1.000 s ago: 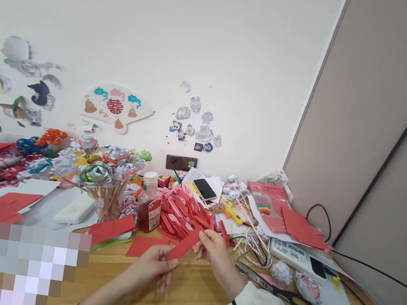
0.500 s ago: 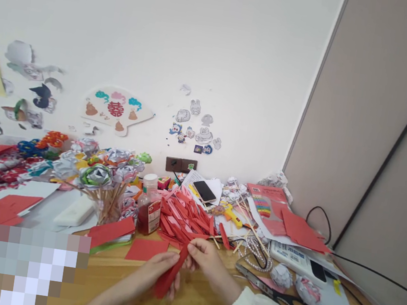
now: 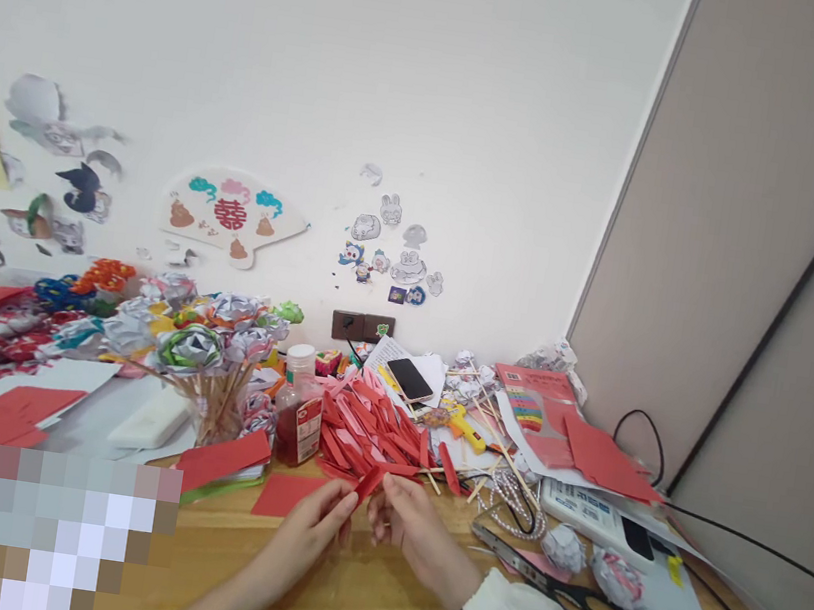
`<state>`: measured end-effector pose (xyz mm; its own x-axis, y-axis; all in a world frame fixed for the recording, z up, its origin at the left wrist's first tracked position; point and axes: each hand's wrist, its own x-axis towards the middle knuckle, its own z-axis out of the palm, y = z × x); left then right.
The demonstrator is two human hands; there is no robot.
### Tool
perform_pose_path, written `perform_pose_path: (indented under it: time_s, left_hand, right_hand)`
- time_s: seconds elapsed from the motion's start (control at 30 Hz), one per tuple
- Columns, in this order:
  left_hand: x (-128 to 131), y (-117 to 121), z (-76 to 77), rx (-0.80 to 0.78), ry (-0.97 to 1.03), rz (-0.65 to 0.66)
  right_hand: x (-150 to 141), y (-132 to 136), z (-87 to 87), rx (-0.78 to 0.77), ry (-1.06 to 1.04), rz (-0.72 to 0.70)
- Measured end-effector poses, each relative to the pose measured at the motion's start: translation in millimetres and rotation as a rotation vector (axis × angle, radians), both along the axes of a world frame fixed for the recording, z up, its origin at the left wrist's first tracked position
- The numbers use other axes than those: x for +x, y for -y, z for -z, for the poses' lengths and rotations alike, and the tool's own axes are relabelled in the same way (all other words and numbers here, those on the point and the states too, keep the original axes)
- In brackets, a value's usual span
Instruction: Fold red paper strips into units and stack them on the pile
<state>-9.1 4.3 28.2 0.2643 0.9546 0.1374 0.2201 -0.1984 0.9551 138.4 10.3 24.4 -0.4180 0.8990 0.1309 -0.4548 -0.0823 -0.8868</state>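
A folded strip of red paper [image 3: 368, 483] is held above the wooden table, in front of a heap of red and pink paper strips [image 3: 367, 426]. My left hand [image 3: 316, 522] pinches it from the left between thumb and fingers. On the other side, my right hand [image 3: 413, 528] has its fingers curled in at the strip's right edge, the thumb against it; the fingertips are partly hidden. Just beyond my left hand lies a flat red paper sheet [image 3: 285, 496]. Black-handled scissors [image 3: 567, 595] rest to the right of my right forearm.
Behind the hands stand a bottle of red liquid [image 3: 298, 421] and a cup of sticks [image 3: 215, 409]. A phone [image 3: 410, 380], a yellow glue gun [image 3: 466, 430] and bead strings [image 3: 511, 506] lie farther right. Crumpled paper flowers [image 3: 193, 348] pile up at the left.
The red strip, earlier slanting long down between my hands, now shows only a short piece pointing up. My left hand has shifted slightly left and turned; my right hand stays nearly in place.
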Motion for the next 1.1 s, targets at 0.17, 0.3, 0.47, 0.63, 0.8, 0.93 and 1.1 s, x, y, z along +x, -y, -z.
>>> perform_pose_path:
  time_s: [0.17, 0.3, 0.47, 0.63, 0.8, 0.93, 1.1]
  left_hand:
    - [-1.4, -0.1, -0.1, 0.071, -0.138, -0.055]
    - [-1.2, 0.5, -2.1, 0.155, -0.284, -0.119]
    - [-2.6, 1.4, -1.3, 0.208, -0.392, -0.149]
    - [-3.5, 1.4, -4.4, 0.190, -0.378, -0.149]
    - [-4.3, 0.4, -7.6, 0.181, -0.308, -0.130]
    - [-3.6, 2.2, -8.7, 0.193, -0.313, -0.109]
    - [-2.6, 4.0, -9.0, 0.184, -0.336, -0.135]
  right_hand:
    - [-0.1, -0.2, -0.2, 0.013, 0.002, 0.014]
    - [0.3, -0.2, 0.6, 0.041, 0.050, 0.012]
    - [0.2, -2.7, 5.0, 0.034, 0.086, 0.049]
    - [0.8, -3.2, 3.9, 0.034, 0.061, 0.021]
    - [1.7, -2.8, 3.0, 0.045, 0.049, -0.023]
    - [0.9, -3.9, 5.4, 0.071, 0.130, 0.033]
    - [1.1, -2.9, 3.9, 0.173, 0.236, 0.114]
